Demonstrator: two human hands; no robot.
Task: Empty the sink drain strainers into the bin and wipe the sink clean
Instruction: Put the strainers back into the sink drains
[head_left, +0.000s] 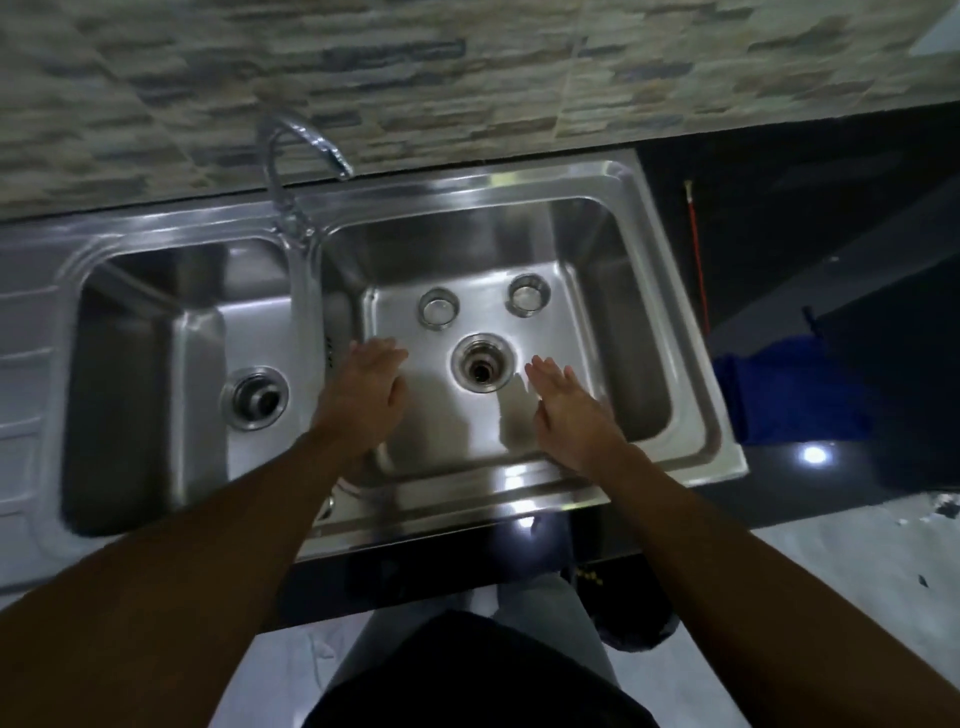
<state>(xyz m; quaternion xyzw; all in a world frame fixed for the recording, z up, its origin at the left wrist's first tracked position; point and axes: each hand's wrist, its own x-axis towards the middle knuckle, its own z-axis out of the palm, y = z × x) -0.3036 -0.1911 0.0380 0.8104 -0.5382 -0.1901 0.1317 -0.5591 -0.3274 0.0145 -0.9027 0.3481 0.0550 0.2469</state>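
A steel double sink (467, 187) fills the counter. On the floor of its right basin (613, 364) two round metal drain strainers stand side by side, one (439, 308) at the left and one (529, 294) at the right, behind the open drain hole (483, 368). The left basin's drain (255, 397) also looks open. My left hand (370, 387) hovers flat, left of the right drain, holding nothing. On the other side of that drain my right hand (563, 397) is held flat with fingers extended, also without anything in it.
A chrome tap (291, 150) arches over the divider between the basins. A blue cloth (789, 395) lies on the dark counter right of the sink, with a thin red rod (698, 260) behind it. A drainboard (21, 389) sits at the far left.
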